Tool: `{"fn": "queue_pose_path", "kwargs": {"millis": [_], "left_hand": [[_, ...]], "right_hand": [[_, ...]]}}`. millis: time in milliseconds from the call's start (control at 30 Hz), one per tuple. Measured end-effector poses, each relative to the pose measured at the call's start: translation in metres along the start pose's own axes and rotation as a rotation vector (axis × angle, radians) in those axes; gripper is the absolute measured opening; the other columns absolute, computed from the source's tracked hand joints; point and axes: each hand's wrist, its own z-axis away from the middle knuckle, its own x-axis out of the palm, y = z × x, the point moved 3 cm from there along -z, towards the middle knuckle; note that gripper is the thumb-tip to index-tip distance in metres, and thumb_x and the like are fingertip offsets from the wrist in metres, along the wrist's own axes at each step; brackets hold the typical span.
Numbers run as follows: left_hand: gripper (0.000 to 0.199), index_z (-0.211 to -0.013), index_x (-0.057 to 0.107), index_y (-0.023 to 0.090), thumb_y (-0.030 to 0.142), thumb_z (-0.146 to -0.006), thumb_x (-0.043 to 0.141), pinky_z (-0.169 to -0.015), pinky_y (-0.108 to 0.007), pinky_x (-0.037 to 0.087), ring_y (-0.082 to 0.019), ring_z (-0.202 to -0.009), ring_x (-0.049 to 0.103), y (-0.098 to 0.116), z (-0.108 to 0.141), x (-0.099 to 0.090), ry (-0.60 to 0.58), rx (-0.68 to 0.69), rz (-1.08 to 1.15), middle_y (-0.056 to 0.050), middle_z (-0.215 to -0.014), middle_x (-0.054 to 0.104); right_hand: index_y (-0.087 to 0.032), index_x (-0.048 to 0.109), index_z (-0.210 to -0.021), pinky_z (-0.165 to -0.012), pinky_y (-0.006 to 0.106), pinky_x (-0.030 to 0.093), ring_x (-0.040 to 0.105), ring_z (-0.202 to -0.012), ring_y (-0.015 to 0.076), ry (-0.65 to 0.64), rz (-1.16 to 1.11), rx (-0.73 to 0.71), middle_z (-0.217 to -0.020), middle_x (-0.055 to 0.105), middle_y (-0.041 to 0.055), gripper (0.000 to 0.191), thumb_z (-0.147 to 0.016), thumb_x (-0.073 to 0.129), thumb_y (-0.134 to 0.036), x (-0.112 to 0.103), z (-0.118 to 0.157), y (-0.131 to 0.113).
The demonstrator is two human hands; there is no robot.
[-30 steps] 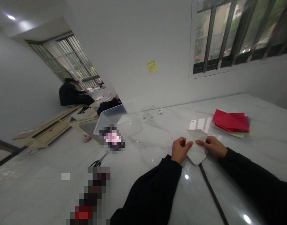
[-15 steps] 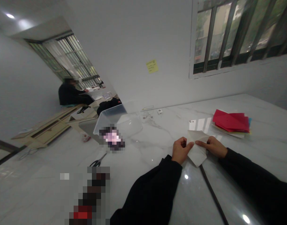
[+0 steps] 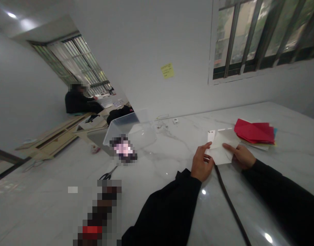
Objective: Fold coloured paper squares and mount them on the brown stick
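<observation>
Right grip (image 3: 245, 156), some fingers hidden, paper (image 3: 222, 154) part-covered

Two bare hands, seen from the wearer's own viewpoint, were side by side just right of centre, near each other but apart. The left arm (image 3: 163, 208) rose from the bottom edge, slanting up and rightward, its black sleeve (image 3: 187, 186) reaching the wrist. The left hand (image 3: 201, 165) showed its back, fingers bent and slightly parted; the topmost finger reached forward and inward, toward the opposite hand. The right arm (image 3: 281, 193), in a matching black sleeve, came in from the lower right, slanting up and leftward. The right hand (image 3: 243, 156) pointed one straight digit leftward, thumb or index finger being unclear; the others curled underneath, partly hidden.
</observation>
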Motion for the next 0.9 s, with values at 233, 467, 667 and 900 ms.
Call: {"fn": "queue_pose_path", "kwargs": {"millis": [233,467,667,900], "left_hand": [[0.021,-0.093,0.072,0.02,0.029,-0.074,0.073,-0.069,-0.025,0.055,-0.009,-0.076,0.063,0.0,0.0,0.002,0.003,-0.035,0.036,-0.008,-0.126,0.05],[0.018,-0.083,0.069,0.016,0.033,-0.078,0.069,-0.059,-0.021,0.045,-0.012,-0.071,0.057,-0.003,-0.002,-0.002,0.111,-0.117,0.016,-0.005,-0.088,0.064],[0.025,-0.099,0.065,0.019,0.028,-0.076,0.068,-0.056,-0.02,0.043,-0.011,-0.066,0.058,-0.012,-0.004,-0.002,0.117,-0.194,0.116,-0.003,-0.088,0.065],[0.055,-0.125,0.053,0.023,0.023,-0.073,0.07,-0.056,-0.02,0.046,-0.01,-0.064,0.059,-0.013,-0.006,-0.007,0.193,-0.228,0.189,-0.002,-0.09,0.065]], "right_hand": [[-0.012,0.067,-0.075,-0.043,0.026,0.037,0.053,-0.047,0.015,-0.068,0.156,0.069,-0.06,0.066,0.0052,0.048,-0.068,0.071,-0.059,0.006,0.01,-0.007],[-0.015,0.07,-0.072,-0.061,0.032,0.05,0.064,-0.068,0.0248,-0.255,0.407,-0.146,-0.07,0.071,0.0067,0.047,-0.069,0.067,-0.062,0.016,0.018,-0.022],[-0.013,0.071,-0.079,-0.061,0.032,0.05,0.064,-0.068,0.0239,-0.244,0.391,-0.099,-0.075,0.072,0.0084,0.05,-0.071,0.067,-0.062,0.021,0.024,-0.023],[-0.014,0.066,-0.068,-0.051,0.029,0.042,0.055,-0.053,0.0171,-0.223,0.411,-0.083,-0.058,0.063,0.0038,0.054,-0.072,0.062,-0.068,0.018,0.023,-0.024]]}}
